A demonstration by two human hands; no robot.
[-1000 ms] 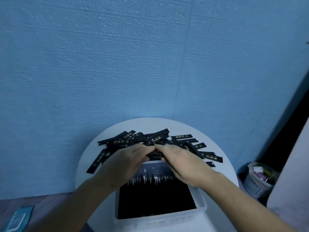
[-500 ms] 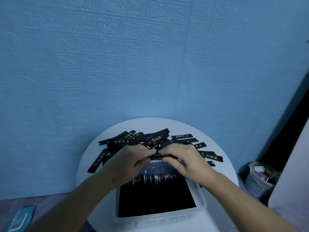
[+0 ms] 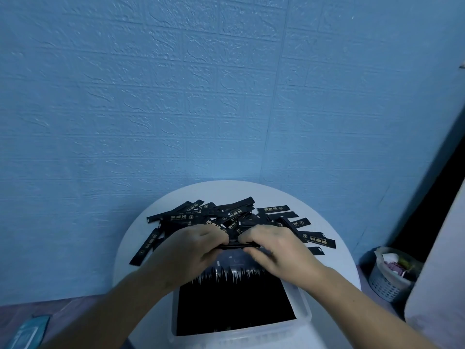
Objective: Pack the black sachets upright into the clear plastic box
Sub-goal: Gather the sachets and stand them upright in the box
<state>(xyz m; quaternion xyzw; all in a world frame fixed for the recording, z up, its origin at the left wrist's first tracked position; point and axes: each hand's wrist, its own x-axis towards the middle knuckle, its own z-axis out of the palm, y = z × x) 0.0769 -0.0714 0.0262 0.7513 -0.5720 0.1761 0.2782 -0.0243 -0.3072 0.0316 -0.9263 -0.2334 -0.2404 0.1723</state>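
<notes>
A loose pile of black sachets (image 3: 226, 215) with gold print lies across the far half of the round white table (image 3: 141, 245). My left hand (image 3: 191, 250) and my right hand (image 3: 274, 250) together grip a small flat stack of sachets (image 3: 236, 245), one hand at each end, just above the far edge of the clear plastic box (image 3: 305, 316). The box stands at the table's near edge, mostly filled with black sachets (image 3: 234, 303) standing upright; a gap shows at its far end under the hands.
A blue textured wall rises right behind the table. A small basket (image 3: 387, 278) with rubbish stands on the floor at the right, beside a pale upright surface (image 3: 442, 285). A teal packet (image 3: 27, 331) lies on the floor at the lower left.
Both hands have drawn the gathered sachets back from the pile toward the box and squared them into a flat stack between the fingers.
</notes>
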